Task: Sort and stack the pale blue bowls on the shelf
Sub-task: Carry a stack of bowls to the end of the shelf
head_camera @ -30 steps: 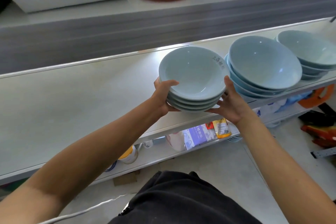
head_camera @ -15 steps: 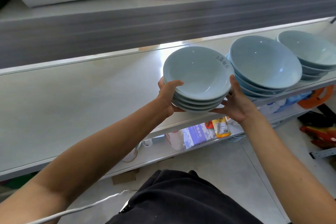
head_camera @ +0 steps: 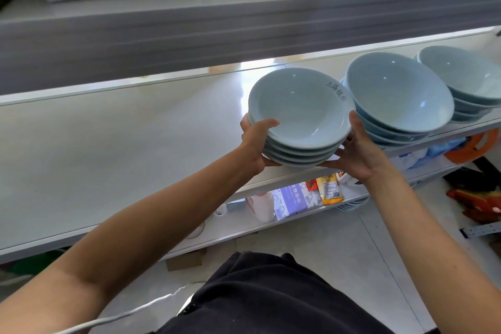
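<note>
Care helps here: your left hand and right hand clasp the bowl stack at its sides, so lower it flat onto the shelf, not tilted.

Chinese characters, illegible, mark the top bowl and a purple box.

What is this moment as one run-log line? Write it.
left hand + right hand: grip stack of shallow pale blue bowls | where: shelf front edge | right of it: deeper bowl stack
</note>
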`<state>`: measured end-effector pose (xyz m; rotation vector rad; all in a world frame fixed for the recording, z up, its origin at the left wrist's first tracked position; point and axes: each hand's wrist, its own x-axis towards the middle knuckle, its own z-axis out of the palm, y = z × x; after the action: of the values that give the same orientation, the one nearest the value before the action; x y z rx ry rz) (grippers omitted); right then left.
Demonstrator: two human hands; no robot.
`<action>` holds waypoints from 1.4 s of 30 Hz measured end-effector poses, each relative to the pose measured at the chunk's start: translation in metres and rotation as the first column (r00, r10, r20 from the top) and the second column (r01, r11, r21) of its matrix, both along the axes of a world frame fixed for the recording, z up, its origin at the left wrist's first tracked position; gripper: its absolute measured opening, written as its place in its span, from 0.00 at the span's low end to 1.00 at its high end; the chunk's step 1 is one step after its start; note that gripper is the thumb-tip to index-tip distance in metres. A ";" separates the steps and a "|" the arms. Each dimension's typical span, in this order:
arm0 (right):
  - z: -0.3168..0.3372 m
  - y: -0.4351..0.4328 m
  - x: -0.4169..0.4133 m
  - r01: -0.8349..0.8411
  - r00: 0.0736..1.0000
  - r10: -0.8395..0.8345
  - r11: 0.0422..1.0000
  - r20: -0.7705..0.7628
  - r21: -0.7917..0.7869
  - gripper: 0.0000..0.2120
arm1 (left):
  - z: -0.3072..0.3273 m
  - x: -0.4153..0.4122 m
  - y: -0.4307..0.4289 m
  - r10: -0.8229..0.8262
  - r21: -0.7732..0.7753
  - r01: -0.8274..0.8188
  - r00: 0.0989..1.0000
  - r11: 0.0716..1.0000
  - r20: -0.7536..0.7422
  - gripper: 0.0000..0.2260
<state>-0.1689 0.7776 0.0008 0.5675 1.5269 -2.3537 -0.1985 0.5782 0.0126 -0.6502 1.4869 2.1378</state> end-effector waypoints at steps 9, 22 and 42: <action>0.001 -0.009 0.002 0.050 0.999 -0.050 0.998 0.008 0.036 0.41 | -0.003 0.001 -0.002 -0.028 -0.039 0.027 0.999 0.999 -0.031 0.28; -0.003 -0.038 0.016 0.318 0.947 -0.307 0.934 -0.090 0.163 0.35 | 0.003 0.007 -0.015 -0.203 -0.098 0.192 0.973 0.976 -0.110 0.37; -0.004 -0.301 -0.010 0.301 0.366 0.931 -0.108 -0.010 0.948 0.34 | -0.008 0.164 -0.333 -0.207 -0.941 0.176 0.948 -0.288 0.241 0.33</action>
<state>-0.1790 0.4769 -0.0036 -1.1557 2.9993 -0.2772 -0.0343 0.2447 0.0044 -0.6767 2.9262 0.0134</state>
